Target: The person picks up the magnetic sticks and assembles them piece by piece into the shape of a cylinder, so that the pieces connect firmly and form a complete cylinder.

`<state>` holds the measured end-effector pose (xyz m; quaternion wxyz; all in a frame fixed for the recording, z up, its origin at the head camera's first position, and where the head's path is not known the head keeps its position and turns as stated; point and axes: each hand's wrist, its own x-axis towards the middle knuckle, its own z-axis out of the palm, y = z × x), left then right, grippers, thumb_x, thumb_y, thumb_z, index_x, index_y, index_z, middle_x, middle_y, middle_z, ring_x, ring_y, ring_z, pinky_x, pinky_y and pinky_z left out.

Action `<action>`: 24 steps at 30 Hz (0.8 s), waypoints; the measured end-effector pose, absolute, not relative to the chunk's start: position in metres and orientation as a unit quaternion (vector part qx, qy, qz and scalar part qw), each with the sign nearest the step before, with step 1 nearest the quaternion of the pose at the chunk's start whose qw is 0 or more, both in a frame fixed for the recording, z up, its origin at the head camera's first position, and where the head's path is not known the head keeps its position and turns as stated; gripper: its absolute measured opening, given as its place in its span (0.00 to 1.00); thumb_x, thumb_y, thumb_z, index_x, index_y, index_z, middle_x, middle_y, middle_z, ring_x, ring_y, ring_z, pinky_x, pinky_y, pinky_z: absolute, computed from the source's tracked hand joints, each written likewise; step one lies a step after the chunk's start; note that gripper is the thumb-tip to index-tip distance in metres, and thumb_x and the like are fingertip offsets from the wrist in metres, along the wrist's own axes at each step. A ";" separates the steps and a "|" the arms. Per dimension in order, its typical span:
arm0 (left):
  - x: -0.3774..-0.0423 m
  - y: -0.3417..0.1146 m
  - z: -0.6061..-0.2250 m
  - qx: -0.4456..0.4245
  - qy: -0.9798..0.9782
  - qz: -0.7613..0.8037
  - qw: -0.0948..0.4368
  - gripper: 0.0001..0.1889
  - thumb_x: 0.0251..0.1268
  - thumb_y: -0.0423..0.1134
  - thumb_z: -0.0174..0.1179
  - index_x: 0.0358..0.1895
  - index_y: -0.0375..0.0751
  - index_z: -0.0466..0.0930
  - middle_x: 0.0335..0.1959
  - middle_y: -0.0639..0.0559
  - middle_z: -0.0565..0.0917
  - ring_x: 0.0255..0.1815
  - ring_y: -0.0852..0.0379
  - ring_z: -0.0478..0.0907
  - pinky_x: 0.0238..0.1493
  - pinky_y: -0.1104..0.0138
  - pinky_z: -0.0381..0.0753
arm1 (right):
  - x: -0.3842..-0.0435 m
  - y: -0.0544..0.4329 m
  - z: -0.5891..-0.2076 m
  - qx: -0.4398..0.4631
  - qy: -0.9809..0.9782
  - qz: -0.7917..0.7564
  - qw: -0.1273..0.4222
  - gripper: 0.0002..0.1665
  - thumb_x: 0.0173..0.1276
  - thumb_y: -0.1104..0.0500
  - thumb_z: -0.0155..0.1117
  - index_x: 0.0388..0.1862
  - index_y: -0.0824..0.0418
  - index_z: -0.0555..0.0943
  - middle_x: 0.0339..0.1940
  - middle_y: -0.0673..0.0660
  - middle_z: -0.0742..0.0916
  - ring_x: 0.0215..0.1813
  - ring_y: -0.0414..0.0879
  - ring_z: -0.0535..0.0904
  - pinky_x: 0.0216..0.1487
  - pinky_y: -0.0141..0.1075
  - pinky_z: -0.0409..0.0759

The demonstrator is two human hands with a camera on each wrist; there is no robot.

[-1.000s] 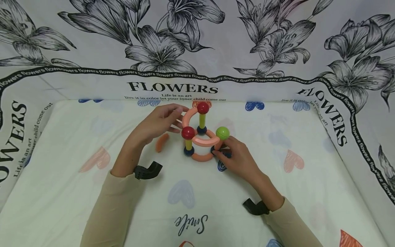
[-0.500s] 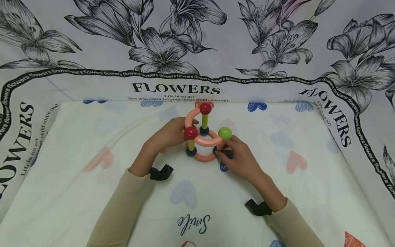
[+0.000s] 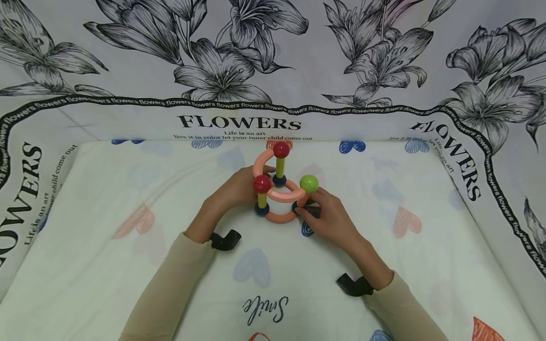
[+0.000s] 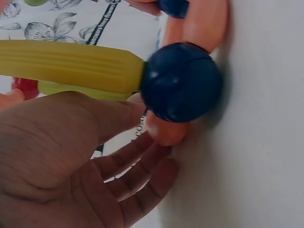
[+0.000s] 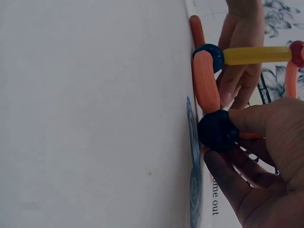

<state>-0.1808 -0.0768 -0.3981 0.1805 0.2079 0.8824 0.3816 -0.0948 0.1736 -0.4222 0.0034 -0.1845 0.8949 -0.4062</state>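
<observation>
A frame of balls and sticks (image 3: pixel 280 217) stands on the cloth between both hands. Dark blue balls and orange curved sticks form its base. Yellow upright sticks (image 4: pixel 71 64) carry red balls (image 3: pixel 261 184); a green ball (image 3: pixel 309 183) sits at upper right. My left hand (image 3: pixel 241 189) reaches behind the frame's left side. In the left wrist view its thumb and fingers close round an orange curved stick (image 4: pixel 166 130), beside a blue ball (image 4: pixel 183 83) partly hiding the thumb tip. My right hand (image 3: pixel 330 215) pinches the base's right blue ball (image 5: pixel 217 130) between thumb and fingers.
In the right wrist view a loose orange stick (image 5: pixel 196 29) lies beyond the frame; the left arm hides it in the head view. A white cloth (image 3: pixel 204 293) printed with hearts covers the surface. Each wrist bears a black camera mount (image 3: pixel 226 240).
My left hand has moved right and down, from beside the frame's upper left to behind its left base, covering the loose orange stick. The right hand keeps its pinch; the frame stands unchanged.
</observation>
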 end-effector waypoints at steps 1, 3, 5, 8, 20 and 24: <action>-0.181 -0.077 -0.399 0.208 0.883 0.382 0.179 0.27 0.70 0.34 0.65 0.72 0.38 0.77 0.72 0.41 0.81 0.75 0.40 0.77 0.75 0.45 0.75 | -0.095 0.173 -0.422 -0.186 0.894 -0.407 0.002 0.12 0.71 0.62 0.74 0.51 0.61 0.85 0.49 0.56 0.87 0.55 0.49 0.89 0.55 0.41 0.90; -0.181 -0.077 -0.400 0.204 0.885 0.380 0.175 0.26 0.72 0.35 0.64 0.71 0.39 0.78 0.71 0.42 0.82 0.73 0.41 0.79 0.74 0.45 0.76 | -0.095 0.173 -0.422 -0.186 0.893 -0.409 0.003 0.12 0.71 0.63 0.74 0.52 0.62 0.85 0.49 0.56 0.87 0.55 0.49 0.89 0.55 0.41 0.90; -0.182 -0.076 -0.401 0.196 0.888 0.377 0.175 0.25 0.73 0.37 0.63 0.72 0.40 0.78 0.69 0.43 0.84 0.71 0.42 0.81 0.73 0.46 0.77 | -0.095 0.173 -0.421 -0.186 0.893 -0.410 0.004 0.13 0.71 0.63 0.74 0.52 0.62 0.85 0.49 0.57 0.88 0.55 0.49 0.89 0.55 0.41 0.90; -0.181 -0.075 -0.400 0.184 0.892 0.372 0.177 0.25 0.74 0.38 0.62 0.73 0.41 0.76 0.68 0.43 0.85 0.69 0.43 0.82 0.72 0.47 0.79 | -0.094 0.174 -0.420 -0.182 0.894 -0.409 0.009 0.14 0.71 0.63 0.73 0.54 0.62 0.85 0.50 0.57 0.88 0.55 0.49 0.89 0.55 0.41 0.90; -0.179 -0.074 -0.399 0.184 0.916 0.315 0.167 0.27 0.72 0.51 0.67 0.67 0.40 0.80 0.57 0.42 0.89 0.58 0.43 0.85 0.65 0.47 0.82 | -0.094 0.180 -0.423 -0.176 0.899 -0.402 0.001 0.17 0.73 0.62 0.72 0.58 0.60 0.84 0.52 0.57 0.89 0.55 0.51 0.89 0.54 0.44 0.90; -0.178 -0.077 -0.399 0.194 0.901 0.354 0.158 0.24 0.71 0.48 0.69 0.64 0.39 0.79 0.57 0.41 0.88 0.59 0.43 0.84 0.66 0.47 0.82 | -0.097 0.179 -0.423 -0.174 0.897 -0.407 0.003 0.17 0.73 0.62 0.72 0.59 0.59 0.83 0.52 0.57 0.90 0.55 0.51 0.89 0.54 0.44 0.90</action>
